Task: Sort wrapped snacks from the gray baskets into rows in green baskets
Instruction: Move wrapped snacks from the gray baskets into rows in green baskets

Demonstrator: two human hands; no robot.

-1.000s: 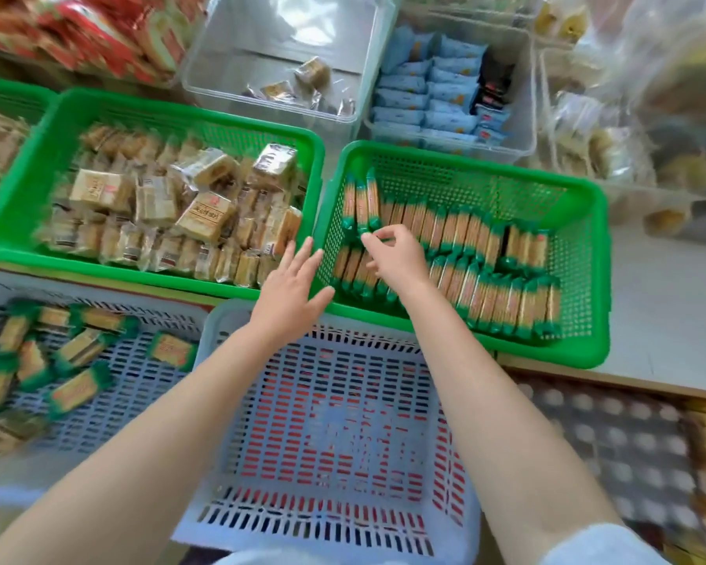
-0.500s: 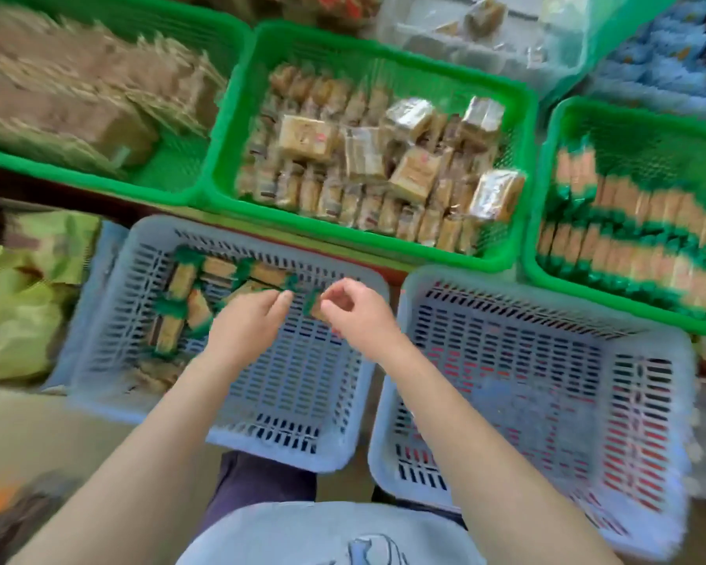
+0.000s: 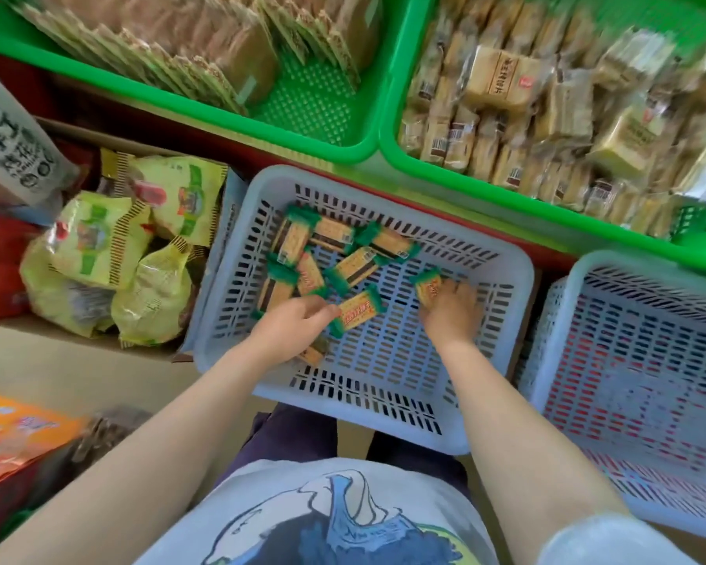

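A gray slotted basket (image 3: 486,360) in front of me holds several small orange snacks with green wrapper ends (image 3: 343,254), lying loose at its far left. My left hand (image 3: 290,324) pinches one such snack (image 3: 357,311) at its near end. My right hand (image 3: 451,305) grips another snack (image 3: 428,285) near the basket's right side. Two green baskets stand beyond: one (image 3: 314,104) with flat brown packets, one (image 3: 388,132) with rows of clear-wrapped beige cakes.
A second gray basket (image 3: 628,360) with nothing in it sits to the right. A cardboard box with yellow-green snack bags (image 3: 131,258) stands to the left. An orange packet (image 3: 13,442) lies at the lower left. My lap and shirt fill the bottom.
My view swung left from the green basket of rowed snacks to the gray basket. Both hands moved into it and each has taken hold of a snack.
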